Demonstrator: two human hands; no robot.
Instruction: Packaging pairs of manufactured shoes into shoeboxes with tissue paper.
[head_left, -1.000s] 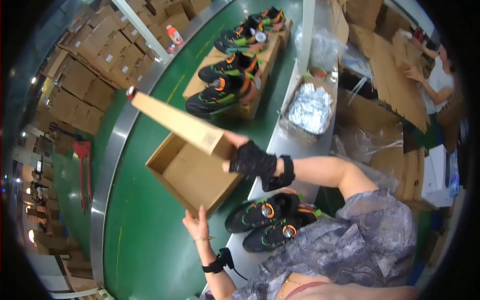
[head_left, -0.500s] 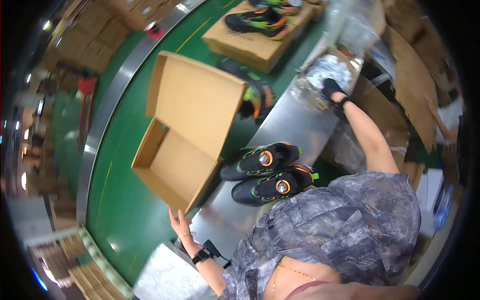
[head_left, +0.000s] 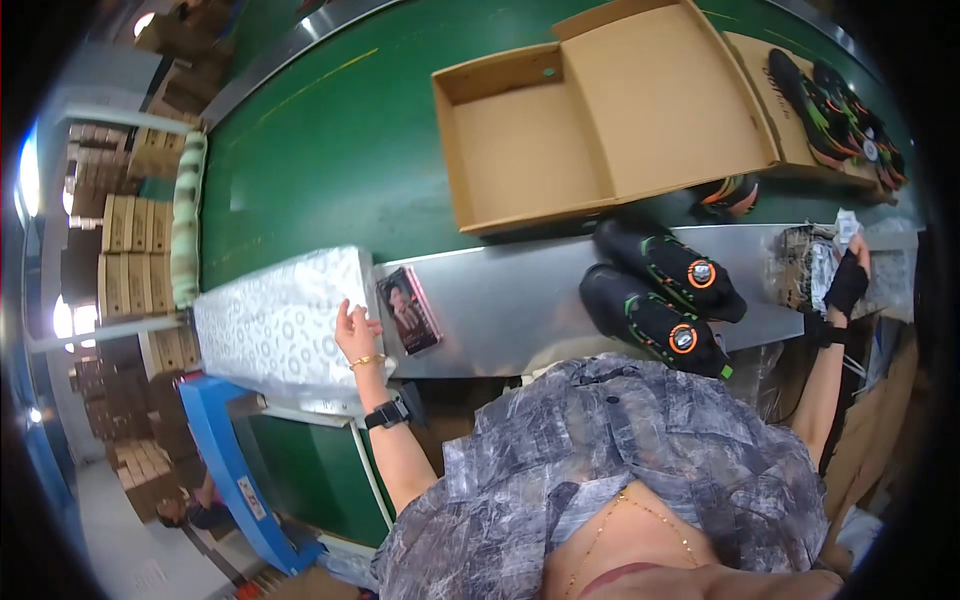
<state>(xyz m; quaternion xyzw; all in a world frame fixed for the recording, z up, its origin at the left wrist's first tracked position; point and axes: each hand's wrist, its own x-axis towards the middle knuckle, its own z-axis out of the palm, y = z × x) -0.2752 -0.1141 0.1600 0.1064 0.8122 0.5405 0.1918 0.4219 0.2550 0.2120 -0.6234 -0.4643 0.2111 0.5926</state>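
My left hand has its fingers apart and holds nothing; it is over the edge of a stack of white patterned wrapping paper. On my right hand is a black fingerless glove. Its fingertips pinch a small white packet above a clear plastic bag of packets. Between my hands, a pair of black shoes with green trim and orange-ringed dials, the near shoe and the far shoe, rests on the metal ledge. Beyond them an open, empty brown shoebox has its lid folded back to the right.
More shoes lie on a closed box at the far right, and another shoe is beside the open box. A photo-printed card pack lies by the paper. The green belt runs behind; a blue frame stands at left.
The view has swung left. My left hand has gone from beside the box's corner to the paper stack. My right hand has risen from the bag with a white packet.
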